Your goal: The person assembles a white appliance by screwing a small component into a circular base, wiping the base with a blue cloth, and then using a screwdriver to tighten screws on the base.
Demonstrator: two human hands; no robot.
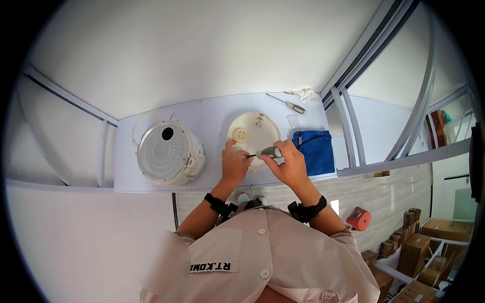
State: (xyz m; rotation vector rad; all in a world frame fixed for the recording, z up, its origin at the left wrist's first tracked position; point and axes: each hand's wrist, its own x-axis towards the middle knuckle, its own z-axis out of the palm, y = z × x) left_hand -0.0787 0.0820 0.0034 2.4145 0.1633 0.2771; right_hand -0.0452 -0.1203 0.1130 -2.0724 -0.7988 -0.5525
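The right hand (289, 164) grips a grey-handled screwdriver (268, 152) whose dark tip the closed left hand (235, 164) pinches over the near edge of a round cream plastic disc (253, 132) on the white table (212, 118), with a folded blue cloth (314, 150) just right and a white cylindrical appliance body (169, 152) left.

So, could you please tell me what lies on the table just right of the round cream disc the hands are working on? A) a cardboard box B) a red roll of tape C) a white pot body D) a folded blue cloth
D: the folded blue cloth lies beside the round cream disc on its right, while the right hand holds a screwdriver over it.
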